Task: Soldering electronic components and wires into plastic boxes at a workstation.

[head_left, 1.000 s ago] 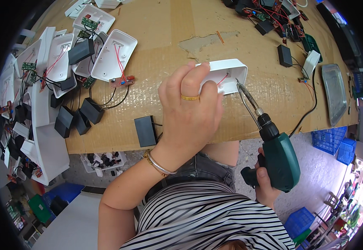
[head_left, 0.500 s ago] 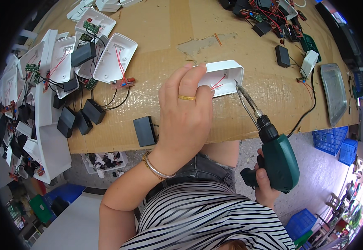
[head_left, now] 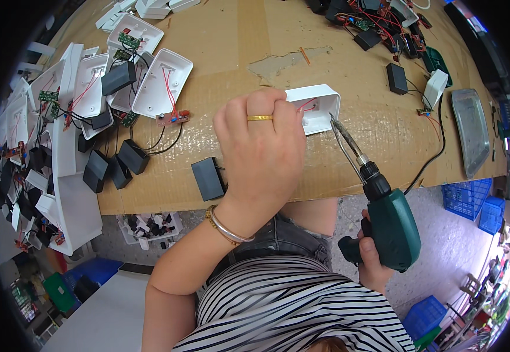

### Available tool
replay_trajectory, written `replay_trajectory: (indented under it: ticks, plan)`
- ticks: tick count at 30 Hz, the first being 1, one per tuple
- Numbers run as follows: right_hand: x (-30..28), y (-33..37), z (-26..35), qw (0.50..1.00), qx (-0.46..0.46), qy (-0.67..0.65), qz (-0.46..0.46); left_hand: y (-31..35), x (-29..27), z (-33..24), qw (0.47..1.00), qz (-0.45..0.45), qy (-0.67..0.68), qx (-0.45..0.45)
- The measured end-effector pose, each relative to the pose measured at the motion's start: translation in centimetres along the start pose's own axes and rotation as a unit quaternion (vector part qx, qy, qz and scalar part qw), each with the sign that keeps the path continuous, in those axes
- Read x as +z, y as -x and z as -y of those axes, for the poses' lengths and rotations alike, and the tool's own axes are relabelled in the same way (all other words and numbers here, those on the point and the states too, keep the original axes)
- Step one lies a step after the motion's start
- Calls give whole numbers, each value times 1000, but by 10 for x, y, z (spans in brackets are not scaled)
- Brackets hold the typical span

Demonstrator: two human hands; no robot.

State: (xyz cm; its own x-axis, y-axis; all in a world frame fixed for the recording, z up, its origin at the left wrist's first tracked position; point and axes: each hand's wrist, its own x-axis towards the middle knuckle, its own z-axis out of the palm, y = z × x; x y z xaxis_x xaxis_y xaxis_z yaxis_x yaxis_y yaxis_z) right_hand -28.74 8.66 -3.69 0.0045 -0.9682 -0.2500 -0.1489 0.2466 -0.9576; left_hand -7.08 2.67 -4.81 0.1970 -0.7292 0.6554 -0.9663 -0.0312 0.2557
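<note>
My left hand [head_left: 261, 146], with a ring and bracelets, is closed over the left part of a white plastic housing [head_left: 323, 120] on the cardboard-covered table. Short red wires [head_left: 309, 107] show inside the housing beside my fingertips; what the fingers pinch in there is hidden. Below the table edge, my right hand [head_left: 373, 264] grips the handle of a green soldering gun [head_left: 397, 226]. Its tip and thin metal feed tube point up and left, meeting near the right wall of the housing. A black box [head_left: 208, 179] with a cable lies left of my left wrist.
White housings with wires and green boards [head_left: 162, 82] crowd the left side. Black boxes and red wires [head_left: 378, 32] are heaped at the far right. A clear tray [head_left: 471, 134] lies by the right edge. Blue crates [head_left: 466, 196] stand on the floor.
My left hand has shifted slightly left and curled its fingers more, covering more of the red wires. The housing has moved slightly left; the soldering gun looks unmoved.
</note>
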Motion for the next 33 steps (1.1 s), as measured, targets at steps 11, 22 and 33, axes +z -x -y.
replay_trajectory:
  ticks: [11, 22, 33]
  plan:
    - [10, -5, 8, 1000, 1, -30, 9, 3, 8, 2, 999, -7, -39, 19]
    - [13, -12, 11, 999, -11, -32, 12, 3, 12, 3, 997, -7, -64, 39]
    - [19, -20, 14, 1000, -9, -8, 29, 4, 8, 2, 996, 14, -77, 37]
